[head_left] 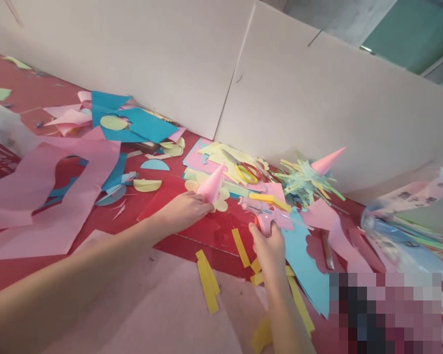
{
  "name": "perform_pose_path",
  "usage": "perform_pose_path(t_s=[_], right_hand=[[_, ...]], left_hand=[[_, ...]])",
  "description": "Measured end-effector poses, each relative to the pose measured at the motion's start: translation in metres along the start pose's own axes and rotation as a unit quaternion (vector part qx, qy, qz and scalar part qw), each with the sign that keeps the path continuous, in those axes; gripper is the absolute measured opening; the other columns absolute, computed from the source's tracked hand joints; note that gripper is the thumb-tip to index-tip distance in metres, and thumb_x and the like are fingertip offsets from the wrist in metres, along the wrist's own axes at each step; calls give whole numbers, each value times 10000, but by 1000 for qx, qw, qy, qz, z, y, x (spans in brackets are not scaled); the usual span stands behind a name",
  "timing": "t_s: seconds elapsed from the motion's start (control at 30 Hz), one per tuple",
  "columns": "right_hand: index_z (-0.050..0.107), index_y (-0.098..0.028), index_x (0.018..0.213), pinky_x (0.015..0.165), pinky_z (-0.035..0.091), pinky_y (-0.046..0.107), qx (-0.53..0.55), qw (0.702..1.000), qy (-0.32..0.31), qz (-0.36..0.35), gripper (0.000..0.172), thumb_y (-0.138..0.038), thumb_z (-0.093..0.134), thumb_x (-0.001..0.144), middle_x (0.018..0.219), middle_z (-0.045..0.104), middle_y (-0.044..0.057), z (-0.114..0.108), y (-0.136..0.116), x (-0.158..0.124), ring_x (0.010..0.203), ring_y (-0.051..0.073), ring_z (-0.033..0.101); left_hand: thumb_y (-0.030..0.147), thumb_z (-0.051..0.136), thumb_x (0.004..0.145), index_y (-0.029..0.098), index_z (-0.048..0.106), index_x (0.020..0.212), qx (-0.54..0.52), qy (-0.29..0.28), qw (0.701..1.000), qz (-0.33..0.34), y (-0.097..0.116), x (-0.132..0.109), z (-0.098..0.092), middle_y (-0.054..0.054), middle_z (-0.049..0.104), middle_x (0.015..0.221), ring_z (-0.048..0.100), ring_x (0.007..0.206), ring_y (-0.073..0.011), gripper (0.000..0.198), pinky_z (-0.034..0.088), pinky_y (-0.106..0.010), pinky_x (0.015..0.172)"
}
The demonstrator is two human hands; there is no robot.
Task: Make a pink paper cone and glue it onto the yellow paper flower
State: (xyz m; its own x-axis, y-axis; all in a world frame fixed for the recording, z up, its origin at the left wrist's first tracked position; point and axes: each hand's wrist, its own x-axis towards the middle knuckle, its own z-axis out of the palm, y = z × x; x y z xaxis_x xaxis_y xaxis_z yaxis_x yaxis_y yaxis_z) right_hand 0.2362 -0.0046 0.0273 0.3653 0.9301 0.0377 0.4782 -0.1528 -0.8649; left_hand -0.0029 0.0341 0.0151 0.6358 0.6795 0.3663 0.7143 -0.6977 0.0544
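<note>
My left hand (188, 211) is closed on a pink paper cone (212, 186), its point tilted up. Pale yellow petals of a flower-shaped paper base (220, 200) show around the cone's foot. In my right hand (271, 246) is a pink glue gun (266, 214), its nozzle pointing left toward the cone. A yellow strip (271, 199) lies just behind the gun. Below both hands is a glossy red sheet (195, 231). Yellow-handled scissors (247, 173) rest on stacked coloured paper behind the cone.
A second pink cone (329, 161) with a fringe of paper strips stands at the back right. Cut pink paper (81, 211) and blue paper (143, 123) cover the left. Light blue sheets (302, 255) lie to the right. A white board (114, 59) closes off the back.
</note>
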Motion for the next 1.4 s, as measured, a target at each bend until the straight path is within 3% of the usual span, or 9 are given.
perform_pose_path(t_s=[0.43,0.87,1.17,1.4], right_hand=[[602,-198,919,542,417,273,5,1000,4,1,353,-440,613,662,596,507,-41,1,0,0,543,147,487],[595,-189,904,554,419,274,11,1000,-3,12,357,-442,635,656,572,476,-55,2,6,5,540,140,476],[583,-189,894,540,410,268,24,999,-5,21,345,-427,635,649,570,472,-59,2,7,7,528,134,467],[590,-185,877,528,408,267,25,999,2,24,350,-434,641,637,564,477,-56,1,6,7,523,134,468]], left_hand=[[82,487,875,178,664,1032,20,-47,999,-6,0,4,0,-50,686,784,645,818,-182,255,469,-276,714],[161,429,929,167,658,1024,-56,67,996,-11,-5,-3,13,-73,716,935,656,876,-187,248,496,-313,804],[233,454,929,215,689,944,-166,148,965,-142,-6,-4,12,-28,725,927,658,825,-155,236,510,-274,772],[195,452,929,219,685,924,-209,120,969,-64,-6,-2,9,-15,732,934,663,868,-144,234,483,-274,817]])
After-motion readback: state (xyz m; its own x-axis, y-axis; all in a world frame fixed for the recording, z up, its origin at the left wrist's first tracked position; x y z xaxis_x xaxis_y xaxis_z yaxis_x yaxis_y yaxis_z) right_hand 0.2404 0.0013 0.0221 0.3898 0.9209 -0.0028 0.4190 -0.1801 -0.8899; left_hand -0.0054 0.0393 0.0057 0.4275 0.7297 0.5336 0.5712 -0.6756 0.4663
